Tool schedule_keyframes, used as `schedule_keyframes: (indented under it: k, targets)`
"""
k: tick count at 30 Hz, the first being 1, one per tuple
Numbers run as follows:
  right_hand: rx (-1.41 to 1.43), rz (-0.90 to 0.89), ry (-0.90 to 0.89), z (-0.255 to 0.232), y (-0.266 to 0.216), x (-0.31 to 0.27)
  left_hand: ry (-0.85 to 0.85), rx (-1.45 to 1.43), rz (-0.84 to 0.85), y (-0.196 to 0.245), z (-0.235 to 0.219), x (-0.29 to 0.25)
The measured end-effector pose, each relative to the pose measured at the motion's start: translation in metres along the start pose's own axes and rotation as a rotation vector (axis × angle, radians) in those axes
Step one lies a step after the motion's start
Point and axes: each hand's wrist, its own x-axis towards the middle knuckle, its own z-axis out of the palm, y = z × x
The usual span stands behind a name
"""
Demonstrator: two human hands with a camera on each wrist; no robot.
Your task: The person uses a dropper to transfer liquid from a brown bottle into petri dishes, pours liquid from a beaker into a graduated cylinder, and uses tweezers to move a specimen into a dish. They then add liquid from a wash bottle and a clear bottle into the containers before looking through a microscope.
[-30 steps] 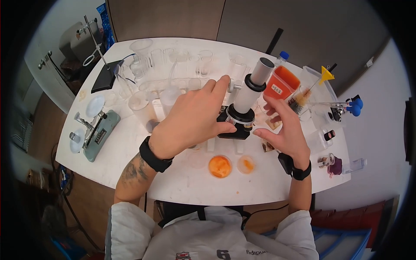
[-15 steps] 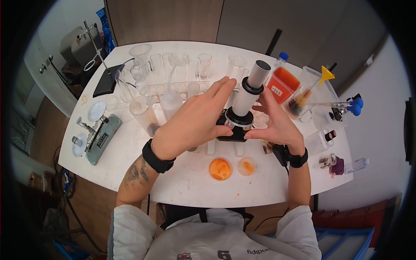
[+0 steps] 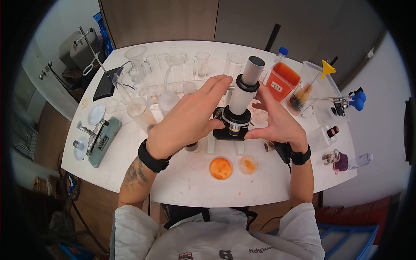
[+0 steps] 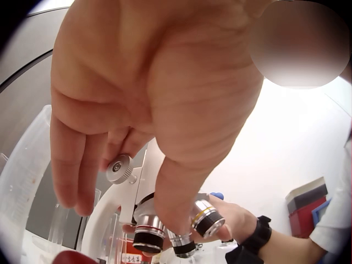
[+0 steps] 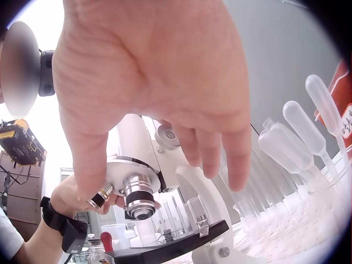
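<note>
A white and black microscope (image 3: 239,100) stands between the two hands, its objective lenses (image 4: 208,218) hanging from the nosepiece. On its left side my left hand (image 3: 186,115) has the thumb on the objectives and the index finger at the focus knob (image 4: 119,169), the other fingers extended past the knob. My right hand (image 3: 281,121) reaches around the opposite side. Its thumb covers part of a yellow-ringed objective (image 5: 100,198), while its fingers extend downward near the other knob (image 5: 166,136). The black stage (image 5: 165,252) lies below the lenses.
Two dishes with orange contents, a larger dish (image 3: 221,168) and a smaller one (image 3: 248,165), lie in front. Left is a balance (image 3: 104,141). Glassware and a wash bottle (image 3: 168,100) stand behind the left hand; an orange container (image 3: 282,81) is at back right.
My right hand has moved in from the right to the microscope, its thumb closing on the nosepiece. My left hand stays at its side; a yellow-ringed objective now shows at the front.
</note>
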Motion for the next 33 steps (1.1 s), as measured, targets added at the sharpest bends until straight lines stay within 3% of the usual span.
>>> schedule_keyframes:
  k: [19, 33]
  targets:
    - [-0.021, 0.046, -0.014, 0.001, -0.004, 0.001, 0.148, 0.267, 0.009, -0.001, 0.022, 0.008]
    - [-0.058, 0.055, -0.066, -0.002, -0.010, -0.002, 0.132, 0.306, -0.012, 0.001, 0.024, 0.007]
